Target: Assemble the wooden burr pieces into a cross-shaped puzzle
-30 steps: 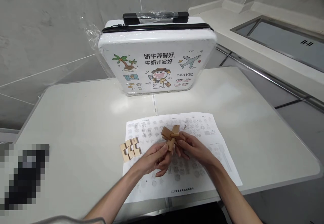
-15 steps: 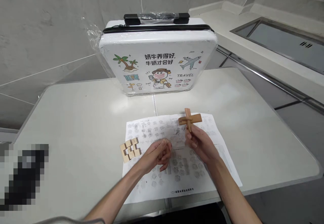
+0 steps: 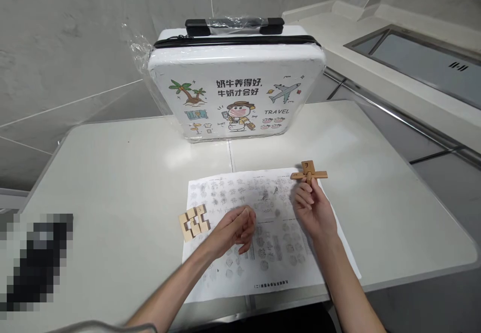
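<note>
My right hand (image 3: 313, 206) pinches a cross-shaped wooden puzzle (image 3: 308, 173) by its lower end, at the upper right corner of a printed instruction sheet (image 3: 263, 253); whether the puzzle touches the sheet I cannot tell. My left hand (image 3: 235, 228) rests on the sheet with fingers loosely curled and nothing visible in them. A cluster of loose pale wooden puzzle pieces (image 3: 193, 221) lies at the sheet's left edge, just left of my left hand.
A white suitcase (image 3: 236, 85) printed with cartoons, part wrapped in clear plastic, stands at the back of the white folding table (image 3: 112, 172). A pixelated dark patch (image 3: 35, 263) sits at the front left. A counter with a sink (image 3: 421, 59) runs along the right.
My right hand carried the cross-shaped puzzle away from my left hand, up and to the right across the sheet. My left hand let go and stayed curled on the paper.
</note>
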A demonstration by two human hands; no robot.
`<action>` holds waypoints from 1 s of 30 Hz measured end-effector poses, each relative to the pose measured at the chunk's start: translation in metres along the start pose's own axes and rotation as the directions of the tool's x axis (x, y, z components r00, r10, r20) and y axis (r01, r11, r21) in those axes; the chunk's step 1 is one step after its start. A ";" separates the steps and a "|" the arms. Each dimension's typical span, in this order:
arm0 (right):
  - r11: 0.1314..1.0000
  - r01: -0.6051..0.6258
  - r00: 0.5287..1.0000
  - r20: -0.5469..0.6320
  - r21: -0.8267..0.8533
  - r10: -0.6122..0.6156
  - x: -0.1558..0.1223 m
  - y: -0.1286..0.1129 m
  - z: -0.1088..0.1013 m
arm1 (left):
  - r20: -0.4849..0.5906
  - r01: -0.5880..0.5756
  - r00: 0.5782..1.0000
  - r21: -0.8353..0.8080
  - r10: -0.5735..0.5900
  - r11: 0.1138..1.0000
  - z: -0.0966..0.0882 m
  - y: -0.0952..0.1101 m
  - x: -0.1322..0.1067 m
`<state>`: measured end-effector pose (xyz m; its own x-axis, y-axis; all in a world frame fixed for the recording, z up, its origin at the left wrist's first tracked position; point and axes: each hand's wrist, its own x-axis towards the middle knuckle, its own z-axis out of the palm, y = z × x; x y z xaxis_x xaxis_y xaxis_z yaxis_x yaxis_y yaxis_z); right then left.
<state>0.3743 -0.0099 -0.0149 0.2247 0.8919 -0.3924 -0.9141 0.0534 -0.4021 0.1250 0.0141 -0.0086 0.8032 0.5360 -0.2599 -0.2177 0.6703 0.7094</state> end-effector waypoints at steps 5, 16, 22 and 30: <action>0.989 -0.021 1.000 -0.001 0.145 0.021 -0.001 -0.005 0.001 | -0.002 0.001 1.000 0.014 -0.001 1.000 0.000 0.001 0.000; 0.878 -0.018 0.998 0.047 -0.477 0.046 -0.009 0.013 0.010 | -0.082 0.035 0.996 0.634 0.022 0.773 0.029 0.015 -0.022; 0.519 0.086 0.992 0.122 -0.850 0.035 -0.019 0.032 0.011 | 0.123 -0.160 0.826 0.987 0.549 0.019 0.010 0.023 -0.065; 0.305 0.255 0.960 0.279 -0.918 0.036 -0.020 0.037 0.008 | -0.032 0.223 0.754 0.952 0.656 -0.210 -0.048 0.023 -0.108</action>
<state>0.3336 -0.0222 -0.0150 0.0888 0.9830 -0.1606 0.0880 -0.1683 -0.9818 0.0070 -0.0033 0.0046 0.4450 0.8604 0.2482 0.7530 -0.5095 0.4163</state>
